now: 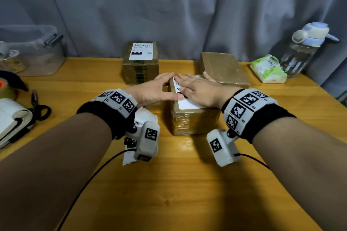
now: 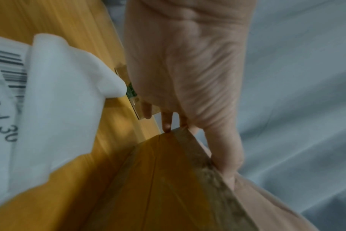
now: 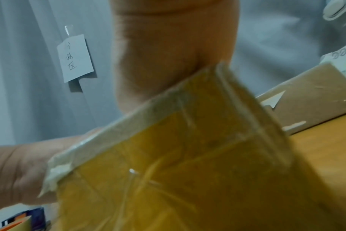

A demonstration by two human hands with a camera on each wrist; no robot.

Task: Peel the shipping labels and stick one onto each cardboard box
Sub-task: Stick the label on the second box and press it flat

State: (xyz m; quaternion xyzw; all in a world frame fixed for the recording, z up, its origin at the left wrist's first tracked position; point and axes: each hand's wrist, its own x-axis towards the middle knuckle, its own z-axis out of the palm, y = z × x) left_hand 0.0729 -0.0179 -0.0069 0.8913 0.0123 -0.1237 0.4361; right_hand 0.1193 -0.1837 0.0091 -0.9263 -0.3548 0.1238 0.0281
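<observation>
A taped cardboard box [image 1: 191, 122] stands at the table's middle with a white shipping label [image 1: 185, 102] on its top. My right hand [image 1: 195, 88] lies flat on the label with straight fingers. My left hand [image 1: 157, 88] rests open against the box's left top edge, thumb touching the label. The box's side [image 2: 168, 179] fills the left wrist view, its front [image 3: 188, 171] the right wrist view. Behind stands a box [image 1: 140, 62] that carries a label [image 1: 141, 51]. A flat brown box [image 1: 223, 68] at back right shows no label. Loose label sheets [image 1: 129, 155] lie under my left wrist.
On the left are a clear plastic container [image 1: 33, 50], a tape roll [image 1: 5, 88], scissors [image 1: 37, 105] and a notebook [image 1: 13, 118]. A tissue pack [image 1: 268, 70] and a water bottle [image 1: 304, 50] stand at the back right. A grey curtain hangs behind the table [image 1: 178, 184].
</observation>
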